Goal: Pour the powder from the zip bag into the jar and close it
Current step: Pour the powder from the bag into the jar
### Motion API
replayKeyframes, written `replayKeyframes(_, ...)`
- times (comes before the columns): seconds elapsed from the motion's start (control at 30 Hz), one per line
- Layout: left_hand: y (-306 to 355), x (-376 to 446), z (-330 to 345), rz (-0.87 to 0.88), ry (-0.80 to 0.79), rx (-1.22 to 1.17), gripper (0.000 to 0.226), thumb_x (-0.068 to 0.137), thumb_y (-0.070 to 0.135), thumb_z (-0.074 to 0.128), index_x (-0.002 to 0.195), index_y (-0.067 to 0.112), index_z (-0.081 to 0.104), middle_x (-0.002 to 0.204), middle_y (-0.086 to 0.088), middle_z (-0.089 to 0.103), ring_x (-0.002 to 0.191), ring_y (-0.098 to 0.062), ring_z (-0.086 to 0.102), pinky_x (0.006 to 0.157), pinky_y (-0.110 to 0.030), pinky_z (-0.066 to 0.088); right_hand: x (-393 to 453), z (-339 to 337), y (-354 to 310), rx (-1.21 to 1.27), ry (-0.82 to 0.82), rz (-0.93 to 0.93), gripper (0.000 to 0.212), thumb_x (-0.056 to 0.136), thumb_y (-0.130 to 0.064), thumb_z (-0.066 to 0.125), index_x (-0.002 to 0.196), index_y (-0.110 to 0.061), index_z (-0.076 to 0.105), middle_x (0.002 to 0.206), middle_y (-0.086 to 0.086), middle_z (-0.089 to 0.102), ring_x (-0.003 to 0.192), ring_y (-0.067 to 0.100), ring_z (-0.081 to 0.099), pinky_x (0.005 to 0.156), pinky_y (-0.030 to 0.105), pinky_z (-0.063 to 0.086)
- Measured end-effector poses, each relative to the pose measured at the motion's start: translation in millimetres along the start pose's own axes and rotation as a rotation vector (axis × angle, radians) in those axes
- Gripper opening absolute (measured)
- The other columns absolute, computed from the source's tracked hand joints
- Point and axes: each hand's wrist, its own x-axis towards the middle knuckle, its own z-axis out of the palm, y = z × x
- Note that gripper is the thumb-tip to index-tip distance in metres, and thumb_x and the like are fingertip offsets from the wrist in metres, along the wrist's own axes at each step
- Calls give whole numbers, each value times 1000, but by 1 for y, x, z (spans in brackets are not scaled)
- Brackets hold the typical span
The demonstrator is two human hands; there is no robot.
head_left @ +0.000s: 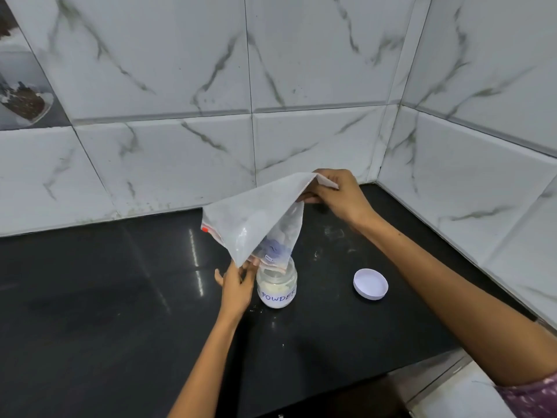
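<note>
A clear zip bag (259, 215) dusted with white powder hangs upside down, its mouth at the rim of a small glass jar (277, 289) labelled "POWDER". White powder fills much of the jar, which stands open on the black counter (120, 312). My right hand (337, 194) pinches the bag's raised bottom corner. Low beside the jar, my left hand (236, 285) pinches the bag's mouth edge. The jar's white lid (370, 283) lies on the counter to the right, apart from the jar.
Marble-patterned tiled walls (301, 70) close off the counter at the back and on the right, forming a corner. Specks of spilled powder (334, 236) dot the counter near the jar. The counter's front edge runs below my right arm.
</note>
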Motion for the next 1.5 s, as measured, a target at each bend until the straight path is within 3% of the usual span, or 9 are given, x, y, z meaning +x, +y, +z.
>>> replayKeyframes(0.13,1,-3,0,-61,42,-70,32,92,24,61,122,13,57,116,6,64,127,-20,49,116,-58,15,-3,0,3,-9,30,-24,19,93,6,48,93,11,66,87,17,70,82,23,73,77,27,59)
replayKeyframes(0.33,6,-7,2,-204,116,-99,18,87,34,67,103,37,59,129,-6,56,132,-27,39,115,-50,23,-6,0,6,-101,72,-36,19,92,5,50,85,4,68,83,11,70,81,19,71,76,26,59)
replayKeyframes(0.5,3,-7,7,-283,160,-77,15,84,24,66,77,33,56,120,-12,59,116,-33,50,96,-40,43,-11,-1,7,-340,85,-87,18,91,-1,54,78,3,66,75,9,68,70,9,63,63,8,48)
replayKeyframes(0.63,6,-7,4,-238,101,-259,6,86,21,69,84,15,69,95,-4,72,95,-19,64,96,-38,48,-8,-11,9,-205,160,-12,40,87,5,52,58,-21,59,51,-18,64,54,-10,61,53,4,44)
replayKeyframes(0.8,18,-3,2,-194,93,-477,11,89,15,65,80,7,63,77,-3,68,69,3,64,65,-7,48,0,-22,9,-49,235,88,17,92,-7,57,91,3,69,85,15,74,77,16,74,66,18,56)
replayKeyframes(1.03,14,-1,4,-227,143,-410,5,85,9,69,81,8,66,77,0,70,72,-3,64,66,-14,48,-21,-6,10,-440,37,2,19,89,-8,58,82,5,70,81,19,72,72,22,67,69,24,51)
replayKeyframes(1.27,18,3,5,-248,166,-416,11,88,11,66,91,1,63,77,-6,62,73,-11,55,66,-11,48,-26,-16,9,-228,207,78,19,92,-6,53,91,2,69,87,18,74,73,15,73,64,18,57)
replayKeyframes(1.37,30,7,2,-215,219,-433,9,85,11,70,79,9,63,75,-3,66,70,-6,61,66,-7,49,-30,-28,10,-409,286,23,15,90,-13,54,86,-4,65,74,12,74,68,21,72,69,34,57)
replayKeyframes(1.5,50,16,-10,-157,261,-399,12,78,7,76,76,10,64,72,-3,67,63,-1,63,63,-7,49,-33,-33,10,-811,385,-42,16,88,-19,52,78,-9,60,57,3,57,58,25,54,52,28,35)
